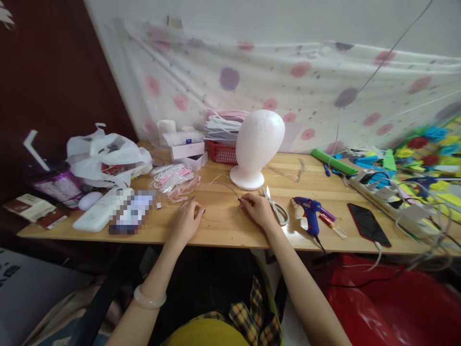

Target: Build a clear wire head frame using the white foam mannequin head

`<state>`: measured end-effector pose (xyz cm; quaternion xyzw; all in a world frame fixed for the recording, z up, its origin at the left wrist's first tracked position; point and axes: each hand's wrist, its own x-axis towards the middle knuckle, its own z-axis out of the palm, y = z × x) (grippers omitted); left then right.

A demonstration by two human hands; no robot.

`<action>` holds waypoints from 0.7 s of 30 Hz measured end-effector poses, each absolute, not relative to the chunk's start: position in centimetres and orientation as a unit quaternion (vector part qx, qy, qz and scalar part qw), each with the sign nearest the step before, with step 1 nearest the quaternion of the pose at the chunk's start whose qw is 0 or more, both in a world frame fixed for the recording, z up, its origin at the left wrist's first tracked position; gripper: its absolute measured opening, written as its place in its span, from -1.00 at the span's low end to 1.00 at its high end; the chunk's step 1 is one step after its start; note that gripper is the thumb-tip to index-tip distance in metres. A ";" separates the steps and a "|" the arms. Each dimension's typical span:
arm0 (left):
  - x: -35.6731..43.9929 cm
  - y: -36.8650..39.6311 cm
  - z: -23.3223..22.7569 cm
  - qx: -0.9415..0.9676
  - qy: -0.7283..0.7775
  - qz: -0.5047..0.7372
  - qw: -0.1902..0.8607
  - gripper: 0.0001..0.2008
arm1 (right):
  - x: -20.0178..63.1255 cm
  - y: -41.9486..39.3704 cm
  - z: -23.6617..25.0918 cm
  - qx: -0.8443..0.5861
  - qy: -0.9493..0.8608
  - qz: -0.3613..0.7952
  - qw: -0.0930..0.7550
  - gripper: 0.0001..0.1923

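Both hands [187, 218] on thin wire [225, 187]

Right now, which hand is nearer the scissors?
Right. The right hand lies just left of the scissors, almost touching the blades, pinching a thin wire. The left hand rests farther left on the table.

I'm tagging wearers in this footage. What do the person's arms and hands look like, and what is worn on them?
Both forearms are bare, no sleeves. The left hand has dark-painted nails and a pale, translucent bangle on its wrist. The right hand shows nothing worn.
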<state>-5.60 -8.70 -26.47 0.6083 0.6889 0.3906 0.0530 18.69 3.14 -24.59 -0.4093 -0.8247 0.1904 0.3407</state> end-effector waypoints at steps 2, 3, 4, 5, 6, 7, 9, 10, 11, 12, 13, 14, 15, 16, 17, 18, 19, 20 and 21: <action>-5.6 -8.7 -26.4 0.612 0.688 0.386 0.057 -0.95 | 18.7 3.1 -24.5 -0.407 -0.826 0.190 0.341 -0.77; -5.7 -8.7 -26.4 0.614 0.687 0.384 0.060 -0.94 | 18.7 3.0 -24.5 -0.406 -0.826 0.191 0.341 -0.77; -5.8 -8.6 -26.3 0.616 0.687 0.381 0.063 -0.92 | 18.7 3.0 -24.4 -0.404 -0.827 0.193 0.341 -0.77; -5.9 -8.5 -26.3 0.618 0.686 0.377 0.066 -0.90 | 18.7 2.9 -24.4 -0.401 -0.828 0.195 0.340 -0.78; -6.1 -8.3 -26.2 0.621 0.686 0.373 0.071 -0.90 | 18.7 2.9 -24.4 -0.398 -0.829 0.198 0.339 -0.79; -6.4 -8.1 -26.2 0.625 0.685 0.368 0.076 -0.90 | 18.7 2.9 -24.4 -0.395 -0.830 0.201 0.338 -0.81; -7.0 -7.6 -26.1 0.633 0.681 0.356 0.088 -0.89 | 18.7 2.8 -24.4 -0.392 -0.830 0.206 0.339 -0.84; -7.4 -7.3 -26.0 0.638 0.679 0.350 0.094 -0.86 | 18.6 2.8 -24.5 -0.392 -0.830 0.208 0.339 -0.84; -7.7 -7.0 -25.9 0.644 0.677 0.344 0.099 -0.83 | 18.6 2.8 -24.5 -0.391 -0.830 0.210 0.338 -0.84; -8.1 -6.7 -25.9 0.649 0.673 0.338 0.103 -0.81 | 18.6 2.7 -24.5 -0.390 -0.830 0.213 0.337 -0.83; -8.4 -6.4 -25.8 0.656 0.669 0.333 0.107 -0.79 | 18.6 2.7 -24.6 -0.389 -0.831 0.215 0.336 -0.83; -8.7 -6.1 -25.7 0.662 0.664 0.329 0.110 -0.78 | 18.6 2.7 -24.6 -0.387 -0.831 0.216 0.335 -0.83; -9.0 -5.8 -25.7 0.669 0.659 0.325 0.113 -0.76 | 18.6 2.7 -24.5 -0.385 -0.832 0.218 0.334 -0.82; -9.2 -5.4 -25.6 0.676 0.653 0.322 0.114 -0.75 | 18.5 2.6 -24.5 -0.382 -0.833 0.219 0.334 -0.83; -9.4 -5.0 -25.5 0.682 0.647 0.320 0.116 -0.74 | 18.5 2.6 -24.4 -0.380 -0.835 0.219 0.334 -0.83; -9.6 -4.6 -25.4 0.688 0.642 0.318 0.116 -0.73 | 18.4 2.5 -24.3 -0.377 -0.836 0.219 0.333 -0.83; -9.8 -4.2 -25.3 0.693 0.636 0.318 0.117 -0.72 | 18.3 2.3 -24.3 -0.374 -0.838 0.218 0.332 -0.83; -9.9 -3.8 -25.3 0.697 0.632 0.318 0.117 -0.72 | 18.2 2.2 -24.2 -0.372 -0.840 0.216 0.332 -0.83; -10.0 -3.4 -25.3 0.699 0.628 0.322 0.116 -0.72 | 18.1 2.0 -24.2 -0.369 -0.842 0.214 0.331 -0.83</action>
